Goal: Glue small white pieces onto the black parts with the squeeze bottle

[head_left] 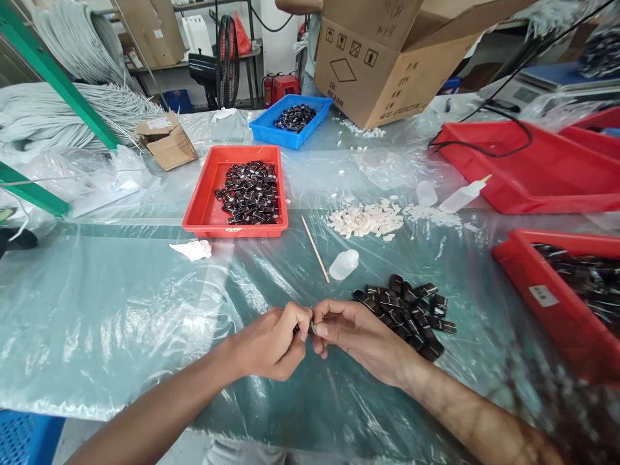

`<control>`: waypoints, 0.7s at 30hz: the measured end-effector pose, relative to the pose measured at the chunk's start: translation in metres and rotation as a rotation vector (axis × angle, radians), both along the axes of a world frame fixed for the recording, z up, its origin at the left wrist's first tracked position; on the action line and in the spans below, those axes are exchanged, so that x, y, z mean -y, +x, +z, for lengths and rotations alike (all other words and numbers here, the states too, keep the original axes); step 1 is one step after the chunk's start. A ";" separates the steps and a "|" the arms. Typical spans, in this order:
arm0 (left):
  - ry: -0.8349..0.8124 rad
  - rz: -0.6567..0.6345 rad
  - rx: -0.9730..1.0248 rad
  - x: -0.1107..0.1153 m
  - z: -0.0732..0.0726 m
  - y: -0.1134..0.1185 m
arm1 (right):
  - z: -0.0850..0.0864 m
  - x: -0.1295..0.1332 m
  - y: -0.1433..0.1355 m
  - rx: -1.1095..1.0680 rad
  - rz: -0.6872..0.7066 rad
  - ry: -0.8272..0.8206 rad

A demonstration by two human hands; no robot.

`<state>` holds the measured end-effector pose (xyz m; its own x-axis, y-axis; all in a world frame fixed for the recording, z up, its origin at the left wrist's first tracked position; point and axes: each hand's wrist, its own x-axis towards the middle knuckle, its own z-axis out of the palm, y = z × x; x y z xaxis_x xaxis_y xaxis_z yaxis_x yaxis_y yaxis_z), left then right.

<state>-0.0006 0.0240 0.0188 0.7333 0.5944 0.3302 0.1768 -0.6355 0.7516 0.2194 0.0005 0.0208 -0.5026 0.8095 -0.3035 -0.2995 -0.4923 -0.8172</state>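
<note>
My left hand (pixel 281 339) and my right hand (pixel 346 329) meet at the front middle of the table, fingertips almost touching. Between them is a small black plastic piece (pixel 311 328), mostly covered by the fingers. The left fingers are curled around it, while the right thumb and fingers pinch its other side. Just beyond my right hand lies a loose pile of black plastic pieces (pixel 411 310). A small translucent bottle (pixel 343 265) lies on its side ahead of the hands, beside a thin wooden stick (pixel 316 250). Farther off is a heap of small white pieces (pixel 365 219).
A red tray (pixel 196 213) and a blue tray (pixel 268 132) hold black pieces. Red bins (pixel 513 258) line the right side. A large cardboard box (pixel 358 84) stands at the back, near a squeeze bottle (pixel 462 197). Plastic sheeting (pixel 121 310) covers the table.
</note>
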 end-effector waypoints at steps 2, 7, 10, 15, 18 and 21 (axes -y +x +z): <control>0.013 -0.027 0.020 0.000 -0.002 -0.001 | -0.001 0.000 -0.001 -0.011 0.001 -0.021; 0.033 -0.040 -0.013 0.001 -0.004 -0.003 | -0.003 0.002 -0.002 -0.009 0.001 -0.073; 0.065 -0.036 -0.073 0.003 -0.003 -0.004 | -0.003 0.005 -0.003 -0.008 0.005 -0.080; 0.144 0.017 -0.133 0.003 0.000 -0.003 | -0.007 0.006 -0.006 -0.023 -0.008 -0.065; 0.070 -0.014 -0.123 0.001 0.001 -0.002 | -0.006 0.004 -0.006 0.004 -0.012 0.005; 0.004 0.070 -0.032 -0.001 -0.004 -0.006 | 0.003 0.001 -0.003 0.078 -0.039 0.200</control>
<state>-0.0067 0.0247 0.0150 0.6998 0.6436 0.3100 0.2450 -0.6238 0.7422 0.2168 -0.0007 0.0240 -0.4513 0.8757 -0.1716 -0.2471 -0.3074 -0.9189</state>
